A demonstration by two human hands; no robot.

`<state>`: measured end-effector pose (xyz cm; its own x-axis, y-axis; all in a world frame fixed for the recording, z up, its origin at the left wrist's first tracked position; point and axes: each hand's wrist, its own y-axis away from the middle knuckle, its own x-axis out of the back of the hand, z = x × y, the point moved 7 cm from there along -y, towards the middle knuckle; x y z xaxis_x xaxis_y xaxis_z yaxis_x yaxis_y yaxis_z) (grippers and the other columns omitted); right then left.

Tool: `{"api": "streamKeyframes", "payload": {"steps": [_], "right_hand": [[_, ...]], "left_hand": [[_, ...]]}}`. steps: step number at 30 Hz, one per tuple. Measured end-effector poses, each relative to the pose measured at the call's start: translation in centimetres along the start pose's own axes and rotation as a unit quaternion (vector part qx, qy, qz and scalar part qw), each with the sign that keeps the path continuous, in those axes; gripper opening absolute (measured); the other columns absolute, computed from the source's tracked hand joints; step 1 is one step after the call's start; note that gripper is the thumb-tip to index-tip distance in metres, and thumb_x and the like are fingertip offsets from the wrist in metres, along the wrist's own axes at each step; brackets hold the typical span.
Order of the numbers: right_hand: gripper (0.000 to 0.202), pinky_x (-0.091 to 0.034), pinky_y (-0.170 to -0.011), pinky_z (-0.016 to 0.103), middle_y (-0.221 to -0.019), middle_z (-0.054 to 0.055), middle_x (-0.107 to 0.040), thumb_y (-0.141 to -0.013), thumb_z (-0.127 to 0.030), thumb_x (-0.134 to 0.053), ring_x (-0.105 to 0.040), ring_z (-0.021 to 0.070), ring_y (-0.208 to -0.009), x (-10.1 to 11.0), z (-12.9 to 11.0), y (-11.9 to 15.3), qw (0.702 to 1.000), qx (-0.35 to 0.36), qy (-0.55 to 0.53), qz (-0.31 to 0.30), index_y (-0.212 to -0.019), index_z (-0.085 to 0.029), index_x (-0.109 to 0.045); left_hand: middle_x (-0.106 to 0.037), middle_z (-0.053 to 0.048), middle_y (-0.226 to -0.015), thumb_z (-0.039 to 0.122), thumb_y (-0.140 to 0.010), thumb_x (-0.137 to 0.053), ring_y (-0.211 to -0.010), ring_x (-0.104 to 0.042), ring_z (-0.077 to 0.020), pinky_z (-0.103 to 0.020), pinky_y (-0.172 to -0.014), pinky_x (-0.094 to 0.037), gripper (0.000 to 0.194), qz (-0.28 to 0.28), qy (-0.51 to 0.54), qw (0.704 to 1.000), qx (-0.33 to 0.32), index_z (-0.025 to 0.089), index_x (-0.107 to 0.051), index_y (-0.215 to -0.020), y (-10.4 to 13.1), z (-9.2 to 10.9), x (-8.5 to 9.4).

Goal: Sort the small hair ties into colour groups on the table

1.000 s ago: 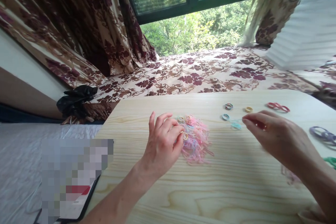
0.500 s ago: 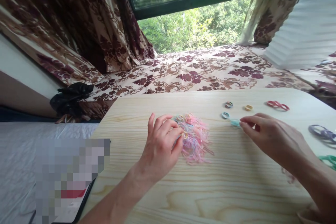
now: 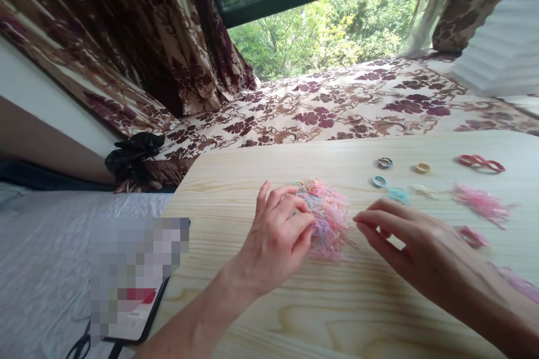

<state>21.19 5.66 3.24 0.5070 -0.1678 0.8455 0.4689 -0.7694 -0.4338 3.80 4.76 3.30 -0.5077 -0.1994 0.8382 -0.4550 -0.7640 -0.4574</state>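
Note:
A tangled pile of small pink, blue and yellow elastic bands (image 3: 330, 216) lies on the pale wooden table (image 3: 337, 314). My left hand (image 3: 275, 235) rests at the pile's left side, thumb and forefinger pressed together; whatever they pinch is too small to name. Just right of the pile, my right hand (image 3: 408, 241) hovers with its thumb tip close to the forefinger tip. Whether anything sits between those tips cannot be made out. Beyond the right hand lie a small turquoise heap (image 3: 398, 195), a pale yellow heap (image 3: 424, 192) and a pink heap (image 3: 482, 202).
Along the back right are a blue ring (image 3: 379, 181), a multicoloured ring (image 3: 384, 162), a yellow ring (image 3: 422, 168) and red bands (image 3: 480, 163). A blurred-out device (image 3: 138, 314) is at the left table edge. A black bag (image 3: 132, 158) lies behind it.
My right hand has moved left from the turquoise heap toward the pile. My left hand stays at the pile. The view has shifted to the right, showing more heaps.

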Motion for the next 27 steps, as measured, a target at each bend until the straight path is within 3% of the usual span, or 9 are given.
{"api": "streamKeyframes", "payload": {"steps": [4, 7, 10, 13, 21, 27], "right_hand": [[0.022, -0.046, -0.057, 0.023, -0.078, 0.003, -0.065, -0.095, -0.017, -0.045, -0.061, 0.0126, -0.064, -1.4, -2.0, 0.2, 0.996, 0.044, -0.072, -0.037, -0.094, -0.021, -0.067], [0.028, -0.044, -0.056, 0.021, -0.079, 0.003, -0.064, -0.092, -0.01, -0.045, -0.059, 0.0113, -0.064, -1.7, -3.1, 0.1, 0.99, 0.068, -0.108, -0.059, -0.106, -0.021, -0.066], [0.032, -0.042, -0.054, 0.021, -0.077, 0.003, -0.062, -0.088, -0.005, -0.043, -0.056, 0.0108, -0.061, -1.7, -3.7, 0.1, 0.986, 0.089, -0.118, -0.071, -0.101, -0.022, -0.067], [0.031, -0.04, -0.052, 0.022, -0.074, 0.003, -0.06, -0.086, -0.003, -0.042, -0.054, 0.0109, -0.059, -1.6, -3.6, 0.0, 0.988, 0.092, -0.103, -0.065, -0.089, -0.021, -0.067], [0.027, -0.042, -0.054, 0.024, -0.078, 0.005, -0.062, -0.09, -0.009, -0.042, -0.056, 0.0122, -0.061, -1.9, -1.3, 0.5, 0.996, 0.053, -0.047, -0.047, -0.087, -0.019, -0.066], [0.027, -0.043, -0.054, 0.024, -0.078, 0.005, -0.063, -0.091, -0.011, -0.041, -0.056, 0.0116, -0.06, -2.0, -1.5, 0.5, 0.996, 0.048, -0.052, -0.056, -0.081, -0.019, -0.065]], "left_hand": [[-0.067, -0.003, -0.102, 0.015, -0.091, -0.056, -0.124, -0.052, -0.0233, -0.056, -0.118, -0.023, 0.012, -0.006, 0.004, 1.0, -0.009, 0.022, -0.066, -0.092, 0.1, 0.2, -0.1], [-0.067, -0.004, -0.102, 0.016, -0.09, -0.056, -0.124, -0.051, -0.0241, -0.056, -0.117, -0.024, 0.011, -0.007, 0.003, 1.0, -0.019, 0.022, -0.066, -0.092, 0.1, 0.4, -0.1], [-0.066, -0.004, -0.102, 0.016, -0.09, -0.057, -0.125, -0.051, -0.0243, -0.057, -0.118, -0.023, 0.011, -0.011, 0.007, 1.0, -0.021, 0.021, -0.066, -0.091, 0.2, 0.4, -0.2], [-0.066, -0.005, -0.104, 0.016, -0.09, -0.055, -0.126, -0.05, -0.0243, -0.057, -0.118, -0.022, 0.012, -0.017, 0.008, 1.0, -0.022, 0.021, -0.067, -0.092, 0.2, 0.4, -0.3], [-0.066, -0.006, -0.107, 0.012, -0.087, -0.057, -0.127, -0.049, -0.0262, -0.059, -0.116, -0.025, 0.015, -0.018, 0.009, 0.999, -0.033, 0.021, -0.069, -0.091, 0.2, 0.6, -0.2], [-0.066, -0.006, -0.107, 0.012, -0.087, -0.058, -0.125, -0.05, -0.0264, -0.059, -0.115, -0.028, 0.015, -0.011, 0.0, 0.999, -0.05, 0.021, -0.069, -0.089, 0.2, 1.0, -0.3]]}}
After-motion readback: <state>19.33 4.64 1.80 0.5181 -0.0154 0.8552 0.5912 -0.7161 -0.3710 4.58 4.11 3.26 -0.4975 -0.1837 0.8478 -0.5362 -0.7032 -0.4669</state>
